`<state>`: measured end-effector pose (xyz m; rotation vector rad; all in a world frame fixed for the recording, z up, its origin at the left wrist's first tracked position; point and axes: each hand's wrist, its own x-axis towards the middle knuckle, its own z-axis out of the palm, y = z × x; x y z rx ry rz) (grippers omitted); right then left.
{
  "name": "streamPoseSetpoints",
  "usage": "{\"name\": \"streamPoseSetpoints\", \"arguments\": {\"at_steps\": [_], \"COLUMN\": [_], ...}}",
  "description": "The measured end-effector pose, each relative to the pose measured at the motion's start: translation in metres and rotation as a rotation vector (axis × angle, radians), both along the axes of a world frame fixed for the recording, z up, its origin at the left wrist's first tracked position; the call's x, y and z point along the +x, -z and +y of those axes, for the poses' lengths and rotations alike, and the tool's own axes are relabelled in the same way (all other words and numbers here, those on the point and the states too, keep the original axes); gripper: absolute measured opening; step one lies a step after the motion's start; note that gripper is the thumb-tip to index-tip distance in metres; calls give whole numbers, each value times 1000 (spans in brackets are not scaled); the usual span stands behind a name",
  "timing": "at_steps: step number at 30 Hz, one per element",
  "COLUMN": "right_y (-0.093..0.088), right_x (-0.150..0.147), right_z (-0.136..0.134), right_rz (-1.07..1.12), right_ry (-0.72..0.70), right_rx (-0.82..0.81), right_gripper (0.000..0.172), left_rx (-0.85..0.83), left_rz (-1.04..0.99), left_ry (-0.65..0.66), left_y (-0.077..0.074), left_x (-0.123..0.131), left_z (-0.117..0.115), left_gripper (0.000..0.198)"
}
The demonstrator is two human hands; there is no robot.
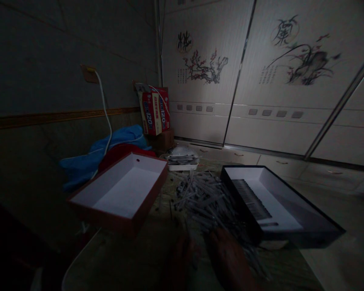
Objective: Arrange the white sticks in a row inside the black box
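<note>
A loose pile of thin, clear stick-like pieces [203, 194] lies on the dark table [109, 262]. My right hand [226, 250] rests at the near edge of the pile, its fingertips among the pieces. Just left of it is my left hand [182, 250], close to a thin piece. Both hands are dim and blurred, so what their fingers hold cannot be made out. To the right, a dark-edged box [288, 198] with a white inside holds a row of the pieces [251, 198]. A red-sided box [121, 190] with a white inside stands at the left, with nothing in it.
Behind the pile, a white tray [183, 165] holds more pieces. Blue cloth [103, 149] lies by the left wall, near a white cable [104, 109]. Red and white cartons [154, 111] stand in the corner, beside sliding doors [200, 81].
</note>
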<state>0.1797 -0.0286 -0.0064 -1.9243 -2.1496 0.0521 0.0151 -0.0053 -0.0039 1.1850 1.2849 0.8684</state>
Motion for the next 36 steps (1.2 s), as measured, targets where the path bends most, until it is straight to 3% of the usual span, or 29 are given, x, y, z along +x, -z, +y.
{"name": "streamPoseSetpoints", "arguments": {"at_steps": [5, 10, 16, 21, 26, 30, 33, 36], "right_y": [-1, 2, -4, -6, -5, -10, -13, -13], "right_x": [-1, -2, -1, 2, 3, 7, 13, 20], "right_z": [3, 9, 5, 4, 4, -3, -7, -9], "right_rz": [15, 4, 37, 70, 96, 306, 577, 745], "right_ry": [35, 26, 62, 114, 121, 101, 88, 46], "right_rx": [-50, -60, -91, -186, -126, 9, 83, 131], "right_gripper": [34, 33, 37, 36, 37, 22, 25, 26], "left_rx": [70, 89, 75, 40, 27, 90, 122, 196], "left_rz": [95, 115, 16, -64, -88, 3, 162, 293], "left_ry": [105, 82, 62, 89, 82, 37, 15, 83], "left_y": [-5, 0, 5, 7, 10, 4, -2, -5], "left_x": [8, 11, 11, 13, 11, 4, -6, -18], "left_z": [7, 15, 14, 18, 18, 12, 8, 8], "left_gripper": [42, 26, 46, 43, 40, 35, 39, 38]}}
